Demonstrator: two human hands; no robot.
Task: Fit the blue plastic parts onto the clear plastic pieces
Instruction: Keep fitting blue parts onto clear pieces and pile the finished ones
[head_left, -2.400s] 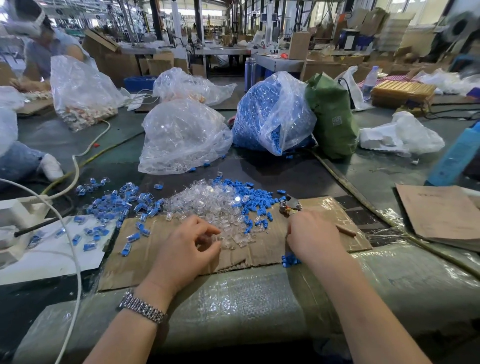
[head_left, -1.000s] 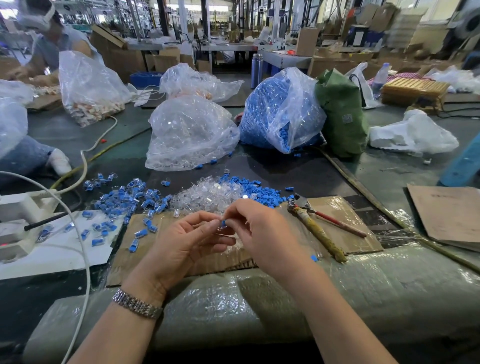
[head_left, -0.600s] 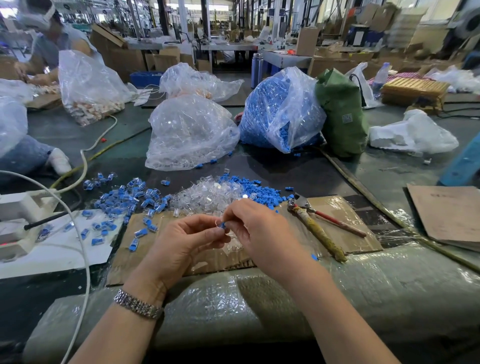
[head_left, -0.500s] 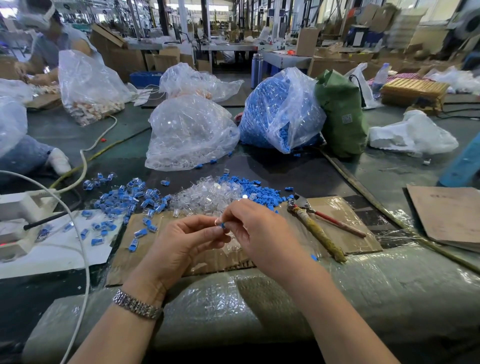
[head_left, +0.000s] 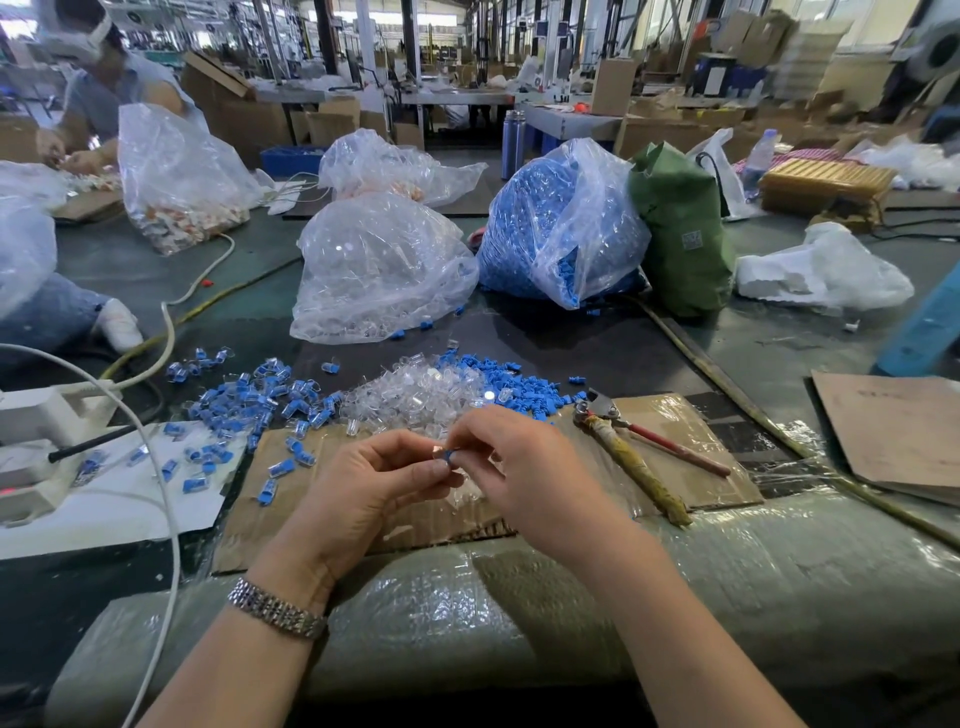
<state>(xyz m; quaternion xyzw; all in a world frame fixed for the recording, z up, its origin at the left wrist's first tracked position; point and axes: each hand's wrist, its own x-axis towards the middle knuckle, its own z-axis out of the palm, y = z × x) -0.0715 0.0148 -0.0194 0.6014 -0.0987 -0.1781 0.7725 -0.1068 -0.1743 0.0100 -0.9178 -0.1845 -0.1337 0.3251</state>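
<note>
Head view: we see both hands meeting just above the near edge of the cardboard sheet (head_left: 675, 436) on the desk. Our left hand (head_left: 363, 493) and right hand (head_left: 530, 467) each pinch one small blue part (head_left: 448, 455) with a clear piece (head_left: 438, 451) between fingertips. Beyond the cardboard lie the clear pieces pile (head_left: 415, 395) and loose blue parts (head_left: 519, 387). Pliers (head_left: 623, 452) rest on the cardboard's right side.

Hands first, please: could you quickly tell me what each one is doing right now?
Left hand: pinching the clear piece.
Right hand: pinching the blue part against it.
</note>
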